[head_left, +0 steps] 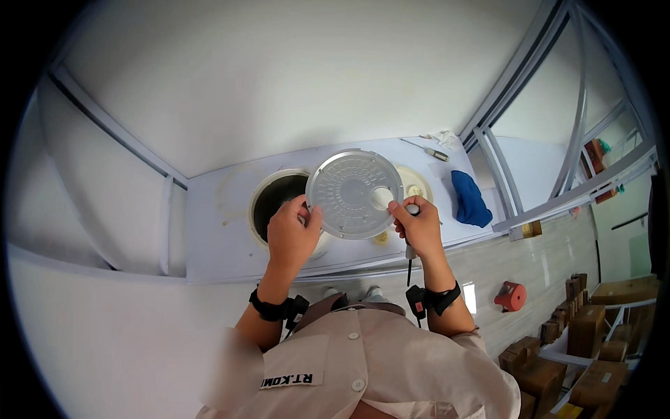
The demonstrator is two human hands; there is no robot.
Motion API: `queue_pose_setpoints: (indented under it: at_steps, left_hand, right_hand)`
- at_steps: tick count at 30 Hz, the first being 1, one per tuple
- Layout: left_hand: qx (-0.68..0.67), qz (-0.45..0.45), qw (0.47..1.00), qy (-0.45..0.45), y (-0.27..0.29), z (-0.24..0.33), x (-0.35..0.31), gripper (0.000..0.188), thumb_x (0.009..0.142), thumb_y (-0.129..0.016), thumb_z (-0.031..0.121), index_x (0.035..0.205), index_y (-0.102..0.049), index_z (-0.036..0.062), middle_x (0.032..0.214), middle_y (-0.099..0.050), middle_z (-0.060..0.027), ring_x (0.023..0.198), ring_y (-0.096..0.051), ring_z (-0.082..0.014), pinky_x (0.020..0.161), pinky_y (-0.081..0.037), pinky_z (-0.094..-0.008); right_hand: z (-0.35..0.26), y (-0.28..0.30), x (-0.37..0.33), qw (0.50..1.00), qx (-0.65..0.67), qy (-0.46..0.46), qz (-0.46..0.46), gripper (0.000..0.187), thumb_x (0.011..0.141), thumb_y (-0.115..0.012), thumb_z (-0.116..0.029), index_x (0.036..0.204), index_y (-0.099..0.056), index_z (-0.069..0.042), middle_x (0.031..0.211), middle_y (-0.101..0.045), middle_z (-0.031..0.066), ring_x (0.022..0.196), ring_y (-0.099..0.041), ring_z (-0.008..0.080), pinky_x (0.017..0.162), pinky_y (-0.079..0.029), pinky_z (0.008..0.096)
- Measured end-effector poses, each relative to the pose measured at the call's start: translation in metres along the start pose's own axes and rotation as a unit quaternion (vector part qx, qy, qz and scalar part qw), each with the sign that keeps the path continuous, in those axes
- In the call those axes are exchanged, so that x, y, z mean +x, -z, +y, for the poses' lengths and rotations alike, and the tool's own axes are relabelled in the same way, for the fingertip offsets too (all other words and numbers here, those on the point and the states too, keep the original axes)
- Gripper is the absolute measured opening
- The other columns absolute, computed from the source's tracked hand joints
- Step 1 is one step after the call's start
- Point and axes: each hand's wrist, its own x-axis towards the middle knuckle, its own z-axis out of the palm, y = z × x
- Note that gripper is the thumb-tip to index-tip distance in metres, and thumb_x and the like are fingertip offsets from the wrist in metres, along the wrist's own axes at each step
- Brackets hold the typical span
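Observation:
Between my two hands a round silver metal plate (345,195) is held up, tilted, above the table. It has rings of small marks and a larger round hole near its right edge. My left hand (293,230) pinches the plate's lower left rim. My right hand (420,227) grips the lower right rim and also holds a screwdriver (411,250), its dark shaft pointing down. To the left, partly behind my left hand, stands a round cream-rimmed pot (255,209) with a dark inside. Behind the plate's right side lies a round cream part (423,183), mostly hidden.
Another screwdriver (434,152) lies at the table's back right, by a crumpled white cloth (444,137). A blue cloth (471,200) rests near the right end of the white table (209,244). Metal frames rise at both sides. A red roll-shaped object (511,297) and cardboard boxes (586,332) are on the right.

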Motion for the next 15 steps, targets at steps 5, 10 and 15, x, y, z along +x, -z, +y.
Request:
queue_pose_setpoints:
  at_steps: [5,10,15]
  left_hand:
    - [0.045,-0.018,0.998,-0.037,-0.036,0.020,0.000,0.026,0.091,-0.078,0.022,0.108,-0.075,0.0025,0.080,-0.069,-0.0091,0.071,-0.069,-0.0303,0.066,-0.055,-0.0420]
    - [0.063,-0.054,0.997,0.003,-0.082,0.054,0.000,0.028,0.091,-0.077,0.025,0.108,-0.075,0.0028,0.083,-0.071,-0.0109,0.076,-0.070,-0.0335,0.068,-0.056,-0.0440]
    - [0.079,-0.074,0.994,0.031,-0.147,0.057,-0.003,0.024,0.092,-0.074,0.025,0.103,-0.073,0.0038,0.087,-0.073,-0.0130,0.079,-0.071,-0.0352,0.071,-0.057,-0.0456]
  right_hand:
    - [0.006,0.047,0.003,1.000,0.014,-0.017,0.001,0.032,0.093,-0.084,-0.027,0.088,-0.063,-0.003,0.068,-0.067,0.0040,0.055,-0.061,0.0086,0.047,-0.046,0.0239]
    - [0.011,0.103,0.018,0.999,-0.023,-0.031,-0.015,0.036,0.092,-0.085,-0.030,0.090,-0.063,-0.002,0.068,-0.066,0.0034,0.056,-0.061,0.0083,0.048,-0.045,0.0237]
    - [0.021,0.148,0.041,0.997,-0.074,-0.027,-0.024,0.039,0.092,-0.085,-0.032,0.091,-0.063,0.000,0.067,-0.067,0.0039,0.057,-0.062,0.0095,0.050,-0.047,0.0247]
